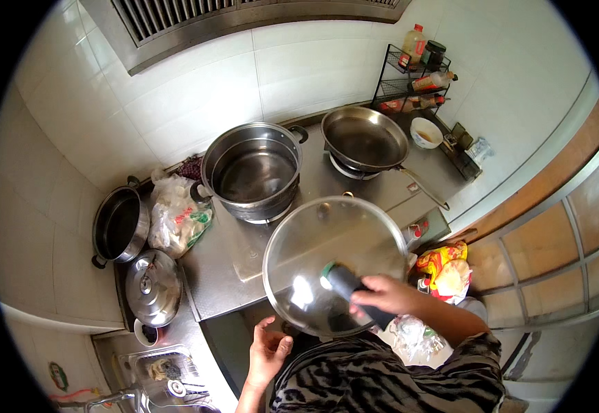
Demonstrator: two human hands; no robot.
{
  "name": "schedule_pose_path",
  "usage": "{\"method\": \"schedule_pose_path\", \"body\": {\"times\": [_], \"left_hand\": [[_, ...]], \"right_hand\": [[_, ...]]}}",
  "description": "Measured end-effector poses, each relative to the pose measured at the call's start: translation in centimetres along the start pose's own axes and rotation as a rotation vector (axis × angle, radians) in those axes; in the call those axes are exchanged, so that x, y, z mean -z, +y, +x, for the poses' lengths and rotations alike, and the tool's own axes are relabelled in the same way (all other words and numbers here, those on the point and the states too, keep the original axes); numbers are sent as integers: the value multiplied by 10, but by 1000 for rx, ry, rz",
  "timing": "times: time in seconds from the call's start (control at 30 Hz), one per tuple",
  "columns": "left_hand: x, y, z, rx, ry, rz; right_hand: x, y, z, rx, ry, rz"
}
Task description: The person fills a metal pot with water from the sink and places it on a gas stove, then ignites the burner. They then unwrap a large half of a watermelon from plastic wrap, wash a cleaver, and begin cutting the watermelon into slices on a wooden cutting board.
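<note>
My right hand [374, 298] grips the dark upright handle [348, 281] of a large glass pan lid [299, 242]. The lid has a metal rim and hangs in front of my body, over the front edge of the steel counter. To its lower left, my left hand [269, 351] is raised with its fingers apart and nothing in it. Behind the lid, a deep steel pot [253, 178] stands on the left burner, with water-like shine at its bottom. A long-handled frying pan [365, 138] rests on the right burner; its inside looks dark and glossy.
Left on the counter are a stuffed plastic bag [178, 217], a dark pot [118, 224], a steel lid [153, 289] and a cup [147, 334] beside the sink [167, 356]. A wire rack [395, 85] with bottles and a bowl [426, 133] stand back right. A range hood [185, 44] overhangs.
</note>
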State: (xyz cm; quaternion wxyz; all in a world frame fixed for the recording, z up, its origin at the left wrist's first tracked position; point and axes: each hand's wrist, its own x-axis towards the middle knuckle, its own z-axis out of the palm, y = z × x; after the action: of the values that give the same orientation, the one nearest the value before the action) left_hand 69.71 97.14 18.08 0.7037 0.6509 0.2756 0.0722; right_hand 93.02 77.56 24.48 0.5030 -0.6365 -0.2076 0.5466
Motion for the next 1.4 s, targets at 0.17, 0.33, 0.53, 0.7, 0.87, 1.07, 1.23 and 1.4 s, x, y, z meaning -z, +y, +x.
{"method": "schedule_pose_path", "body": {"times": [0.17, 0.33, 0.53, 0.7, 0.87, 1.07, 1.23, 1.4], "left_hand": [[-35, -27, 6, 70, 72, -211], [-80, -31, 5, 168, 176, -239], [-119, -41, 3, 218, 282, -249], [-129, -48, -7, 273, 402, -182], [-135, -38, -3, 333, 465, -219], [-137, -34, 28, 300, 401, -142], [-126, -39, 46, 301, 305, -121], [-107, -54, 57, 274, 250, -39]], "right_hand": [[86, -68, -29, 57, 295, 80], [217, -106, 34, 205, 368, 245], [336, -125, 135, 234, 371, 325], [390, -105, 202, 177, 223, 449], [406, -108, 215, 67, 220, 349], [404, -124, 194, -35, 272, 57], [384, -121, 169, 499, 1073, -1233], [187, -77, 139, 337, 601, -1078]]}}
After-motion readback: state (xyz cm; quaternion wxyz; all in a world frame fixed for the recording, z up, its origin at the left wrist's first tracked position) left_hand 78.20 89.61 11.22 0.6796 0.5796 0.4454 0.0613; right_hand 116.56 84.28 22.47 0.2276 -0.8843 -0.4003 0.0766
